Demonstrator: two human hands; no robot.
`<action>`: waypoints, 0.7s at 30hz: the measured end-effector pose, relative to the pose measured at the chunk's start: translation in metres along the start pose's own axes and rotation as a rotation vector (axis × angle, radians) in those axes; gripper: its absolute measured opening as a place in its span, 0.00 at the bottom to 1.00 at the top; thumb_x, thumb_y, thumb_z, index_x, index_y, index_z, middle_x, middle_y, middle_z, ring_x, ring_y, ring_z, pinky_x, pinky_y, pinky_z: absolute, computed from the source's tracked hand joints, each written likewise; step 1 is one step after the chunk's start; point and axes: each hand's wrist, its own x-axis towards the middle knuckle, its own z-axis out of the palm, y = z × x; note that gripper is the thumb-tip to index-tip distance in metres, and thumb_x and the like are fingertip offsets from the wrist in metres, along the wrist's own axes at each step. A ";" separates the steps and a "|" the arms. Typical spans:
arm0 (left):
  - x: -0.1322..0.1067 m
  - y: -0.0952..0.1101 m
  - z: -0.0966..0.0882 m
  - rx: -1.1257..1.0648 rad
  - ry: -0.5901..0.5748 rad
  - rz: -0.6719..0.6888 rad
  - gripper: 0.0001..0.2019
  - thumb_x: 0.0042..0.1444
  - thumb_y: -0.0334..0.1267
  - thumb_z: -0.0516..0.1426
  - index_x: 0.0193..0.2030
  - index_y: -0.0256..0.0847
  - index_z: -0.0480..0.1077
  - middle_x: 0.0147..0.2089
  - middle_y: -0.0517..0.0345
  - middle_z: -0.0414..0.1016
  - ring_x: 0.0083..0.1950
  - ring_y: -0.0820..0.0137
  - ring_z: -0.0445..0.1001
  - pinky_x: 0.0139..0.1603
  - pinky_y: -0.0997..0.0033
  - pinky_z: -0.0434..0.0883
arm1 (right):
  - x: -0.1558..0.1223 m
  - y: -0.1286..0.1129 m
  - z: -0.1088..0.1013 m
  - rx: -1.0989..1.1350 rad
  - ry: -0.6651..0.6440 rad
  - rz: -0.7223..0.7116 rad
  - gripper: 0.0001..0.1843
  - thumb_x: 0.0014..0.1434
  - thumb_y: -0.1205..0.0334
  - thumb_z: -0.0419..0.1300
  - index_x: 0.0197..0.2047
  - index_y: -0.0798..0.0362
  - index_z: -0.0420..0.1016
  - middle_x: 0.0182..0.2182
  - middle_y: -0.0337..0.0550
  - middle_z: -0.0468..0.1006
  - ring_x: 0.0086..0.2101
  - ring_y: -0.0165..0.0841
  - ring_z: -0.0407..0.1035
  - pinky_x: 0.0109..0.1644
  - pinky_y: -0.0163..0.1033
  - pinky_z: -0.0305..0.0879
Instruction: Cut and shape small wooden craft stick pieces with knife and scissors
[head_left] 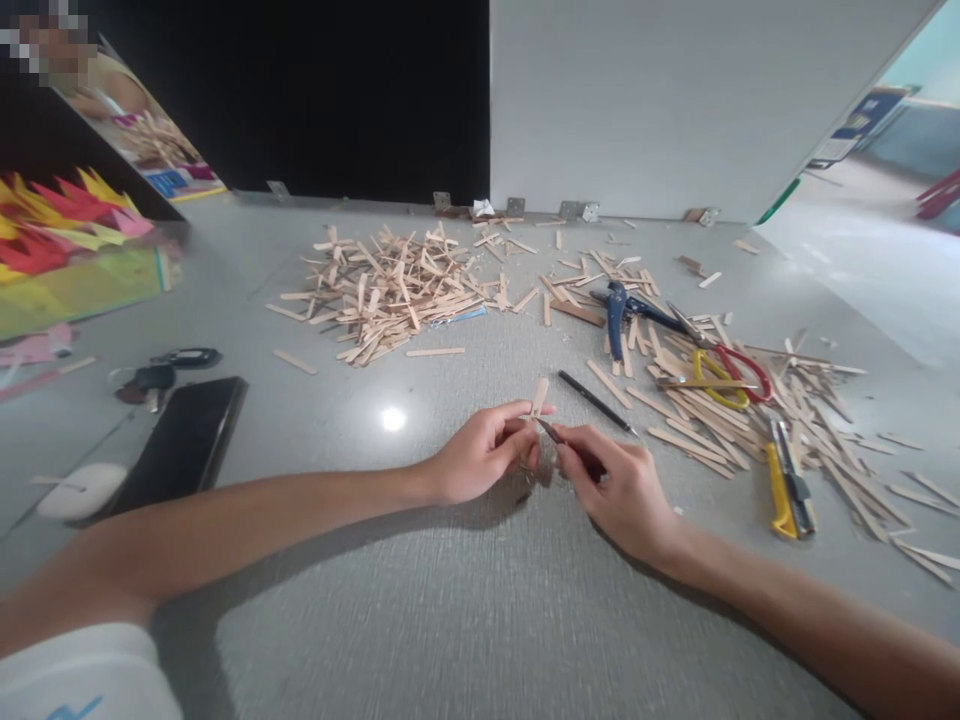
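Note:
My left hand (487,450) pinches a small flat wooden stick piece (540,394), whose pale end points up past the fingertips. Held between the thumb and fingers of my right hand (619,490) is a thin dark pointed tool (550,431), perhaps a blade; its exact kind is hard to make out. Its tip meets the lower part of the wooden piece. Both hands are close together over the grey table (420,610). Just beyond my right hand lies a black pen (596,402).
A heap of small wooden pieces (397,285) lies at the back. To the right, loose sticks (697,440) surround blue-handled pliers (616,320), red-and-yellow-handled scissors (720,378) and a yellow utility knife (784,490). A phone (180,440), keys (146,382) and a white case (82,490) lie left.

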 end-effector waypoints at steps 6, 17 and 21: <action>-0.003 0.001 0.003 0.089 0.024 0.003 0.24 0.74 0.49 0.55 0.69 0.37 0.69 0.35 0.58 0.79 0.27 0.73 0.69 0.29 0.73 0.65 | 0.001 -0.002 0.001 0.049 -0.007 0.025 0.10 0.72 0.67 0.57 0.45 0.56 0.82 0.24 0.36 0.79 0.20 0.25 0.67 0.27 0.29 0.64; -0.004 -0.004 0.003 0.247 0.075 0.119 0.19 0.75 0.43 0.52 0.64 0.36 0.74 0.35 0.55 0.81 0.34 0.68 0.78 0.39 0.70 0.71 | 0.004 -0.002 0.000 0.140 -0.089 0.089 0.11 0.72 0.65 0.57 0.42 0.55 0.81 0.23 0.35 0.76 0.21 0.26 0.66 0.27 0.30 0.62; -0.005 -0.005 0.003 0.307 0.077 0.150 0.16 0.75 0.41 0.51 0.56 0.37 0.75 0.33 0.57 0.80 0.32 0.70 0.76 0.37 0.72 0.70 | 0.005 -0.004 -0.003 0.106 -0.101 0.043 0.11 0.71 0.65 0.56 0.42 0.56 0.81 0.24 0.37 0.78 0.21 0.26 0.65 0.28 0.32 0.62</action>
